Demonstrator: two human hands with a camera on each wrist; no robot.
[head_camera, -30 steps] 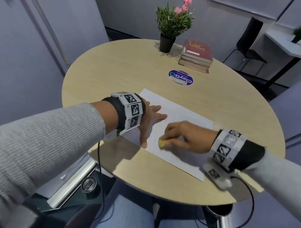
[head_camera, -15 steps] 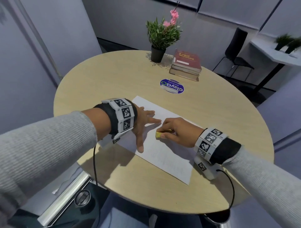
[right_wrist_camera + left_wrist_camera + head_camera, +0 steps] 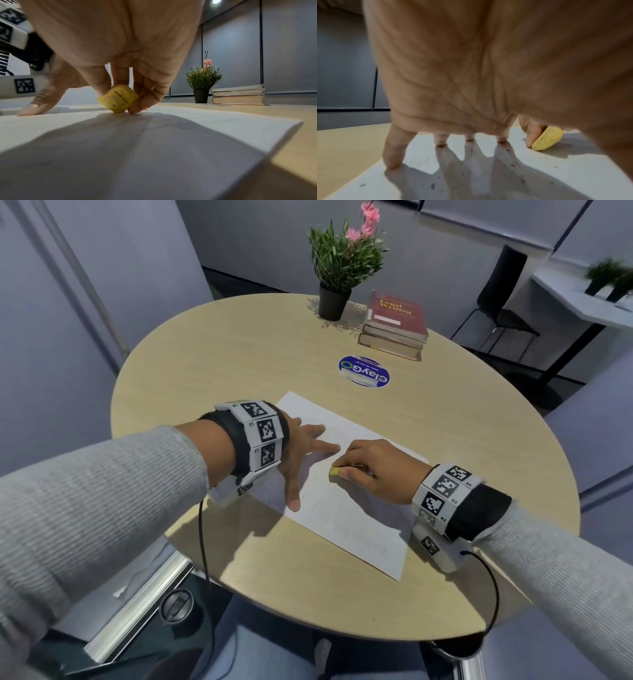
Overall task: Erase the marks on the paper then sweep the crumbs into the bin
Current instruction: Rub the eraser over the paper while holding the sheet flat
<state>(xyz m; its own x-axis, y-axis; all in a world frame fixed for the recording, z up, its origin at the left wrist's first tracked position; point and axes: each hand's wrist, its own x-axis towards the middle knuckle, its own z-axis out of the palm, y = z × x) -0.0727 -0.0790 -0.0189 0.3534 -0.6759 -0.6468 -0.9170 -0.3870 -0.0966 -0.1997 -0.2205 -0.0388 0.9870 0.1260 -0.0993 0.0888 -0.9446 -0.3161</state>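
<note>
A white sheet of paper (image 3: pixel 356 529) lies on the round wooden table (image 3: pixel 239 364), with faint pencil marks. My left hand (image 3: pixel 305 453) presses flat on the sheet's left part, fingers spread and straight (image 3: pixel 392 155). My right hand (image 3: pixel 370 470) pinches a small yellow eraser (image 3: pixel 334 472) and holds it down on the paper just right of the left thumb. The eraser (image 3: pixel 118 100) shows dark smudges; it also appears as the yellow eraser (image 3: pixel 546 139) past the left fingers. Dark crumbs (image 3: pixel 510 162) speckle the paper under the left hand.
A potted plant (image 3: pixel 339 268) and a stack of books (image 3: pixel 394 326) stand at the table's far side, with a blue round sticker (image 3: pixel 363 371) in front of them. A dark round bin rim (image 3: pixel 455 648) shows below the table's near right edge. A black chair (image 3: pixel 500 299) stands beyond.
My right hand has slid the eraser up and away from me across the paper, closer to the left hand's index finger. The left hand stays pressed on the sheet.
</note>
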